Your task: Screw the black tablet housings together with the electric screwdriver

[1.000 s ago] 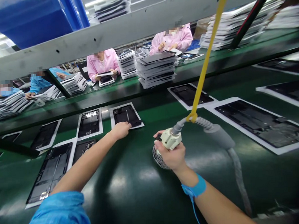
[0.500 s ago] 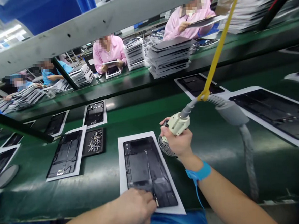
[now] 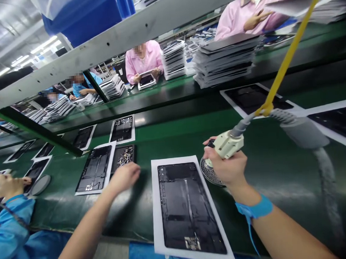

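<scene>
My right hand (image 3: 229, 167) grips a cream corded hand tool (image 3: 228, 143) with a round, perforated metal disc (image 3: 210, 172) at its lower end. The disc is just right of a black tablet housing (image 3: 177, 195) lying on a white sheet (image 3: 156, 208) in front of me. My left hand (image 3: 126, 177) is by the near edge of a black tray (image 3: 114, 161) of small metallic parts (image 3: 125, 156). Its fingers are curled together, and whatever they may hold is hidden. Left of the tray, another tablet housing (image 3: 95, 169) rests on white paper.
A yellow strap (image 3: 297, 47) holds up the tool's cable, and a thick grey hose (image 3: 327, 182) hangs at right. More housings lie on the green bench (image 3: 167, 135). A co-worker's hand (image 3: 9, 186) is at far left. Stacks of sheets (image 3: 226, 61) stand beyond, beneath a metal beam (image 3: 126, 30).
My left hand has moved from the lower part of the near housing, leftward and away from me, to the parts tray. My right hand still holds the tool beside the housing. The view has shifted left.
</scene>
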A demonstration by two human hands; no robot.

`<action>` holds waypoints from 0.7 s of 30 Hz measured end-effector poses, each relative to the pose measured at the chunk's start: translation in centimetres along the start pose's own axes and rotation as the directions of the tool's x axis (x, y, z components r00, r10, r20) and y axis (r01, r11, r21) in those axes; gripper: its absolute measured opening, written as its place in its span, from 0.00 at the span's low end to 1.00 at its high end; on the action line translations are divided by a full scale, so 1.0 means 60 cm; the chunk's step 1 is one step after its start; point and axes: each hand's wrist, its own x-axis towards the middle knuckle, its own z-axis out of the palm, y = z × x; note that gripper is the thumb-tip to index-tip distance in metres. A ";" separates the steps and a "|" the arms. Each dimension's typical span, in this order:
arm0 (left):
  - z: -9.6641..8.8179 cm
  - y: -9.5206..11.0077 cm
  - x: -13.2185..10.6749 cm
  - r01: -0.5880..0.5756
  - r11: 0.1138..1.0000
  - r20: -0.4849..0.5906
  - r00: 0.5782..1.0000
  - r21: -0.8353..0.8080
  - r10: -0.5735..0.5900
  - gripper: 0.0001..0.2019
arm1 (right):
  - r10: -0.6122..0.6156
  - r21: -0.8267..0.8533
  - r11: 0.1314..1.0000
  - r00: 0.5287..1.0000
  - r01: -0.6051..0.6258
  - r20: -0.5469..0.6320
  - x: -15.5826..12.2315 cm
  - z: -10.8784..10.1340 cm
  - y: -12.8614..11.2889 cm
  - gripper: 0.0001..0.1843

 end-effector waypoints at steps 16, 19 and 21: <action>0.002 -0.142 0.032 0.022 0.998 0.016 1.000 0.054 -0.023 0.13 | -0.015 -0.034 0.999 1.000 0.016 0.004 -0.002 0.000 0.003 0.13; 0.007 -0.131 0.043 0.031 0.991 0.081 0.996 0.127 -0.041 0.11 | -0.004 -0.020 1.000 1.000 0.004 0.001 -0.001 0.000 0.003 0.13; 0.007 -0.125 0.049 0.050 0.984 0.094 0.993 0.172 -0.067 0.11 | 0.004 -0.013 1.000 1.000 -0.004 -0.002 -0.001 0.000 0.003 0.13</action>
